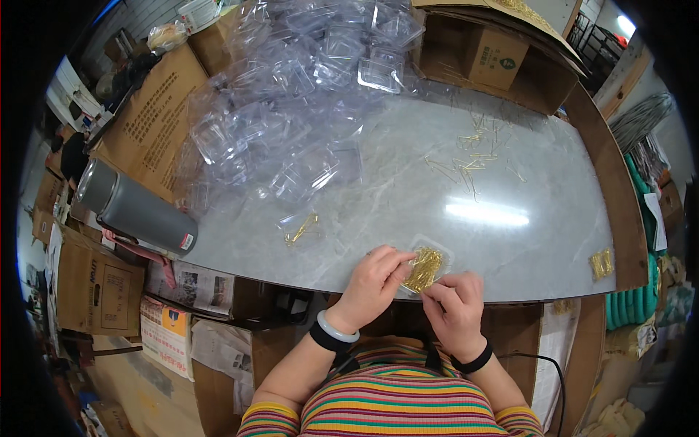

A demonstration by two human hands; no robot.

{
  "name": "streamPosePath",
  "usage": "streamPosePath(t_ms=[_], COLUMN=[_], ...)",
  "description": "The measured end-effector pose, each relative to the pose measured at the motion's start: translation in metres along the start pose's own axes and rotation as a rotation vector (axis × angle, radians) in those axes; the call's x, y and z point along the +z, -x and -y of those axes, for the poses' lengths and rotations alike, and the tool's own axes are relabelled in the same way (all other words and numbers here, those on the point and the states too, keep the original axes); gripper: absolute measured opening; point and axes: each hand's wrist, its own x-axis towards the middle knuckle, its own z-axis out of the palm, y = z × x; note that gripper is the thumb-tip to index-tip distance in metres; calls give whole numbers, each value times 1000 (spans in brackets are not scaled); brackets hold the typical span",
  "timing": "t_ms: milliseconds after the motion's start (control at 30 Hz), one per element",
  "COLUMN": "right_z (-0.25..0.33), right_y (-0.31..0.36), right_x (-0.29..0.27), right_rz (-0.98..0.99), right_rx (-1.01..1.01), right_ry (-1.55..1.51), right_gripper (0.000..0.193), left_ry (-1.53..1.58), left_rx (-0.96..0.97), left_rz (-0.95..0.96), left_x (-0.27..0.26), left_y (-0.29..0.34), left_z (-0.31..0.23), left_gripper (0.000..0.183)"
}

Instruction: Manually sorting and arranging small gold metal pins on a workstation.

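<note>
A small clear plastic box stands at the table's near edge, with a heap of thin gold-coloured metal pins in it. My left hand grips the box's left side, thumb and fingers bent at its rim. At the near right corner my right hand is closed in a pinch on the box's edge; its fingertips are partly hidden. To the left on the table lies another clear box with a few gold pins in it.
A big pile of clear plastic boxes covers the far left. Loose pins lie scattered mid-right, and a small bunch at the right edge. A grey bottle stands left; an open cardboard box is at the back right.
</note>
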Motion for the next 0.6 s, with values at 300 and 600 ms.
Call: streamPosePath(t_ms=[300,600], right_z=[-13,-30], right_y=[-4,-1], right_x=[-1,-2], right_rz=[-62,-3], right_rx=[215,266], right_ry=[-109,-169], right_gripper=[22,26], left_ry=[-51,-237], left_rx=[6,2], left_rz=[-10,57], left_x=[-9,-20], left_y=[14,1], left_z=[-9,-27], left_gripper=[33,30])
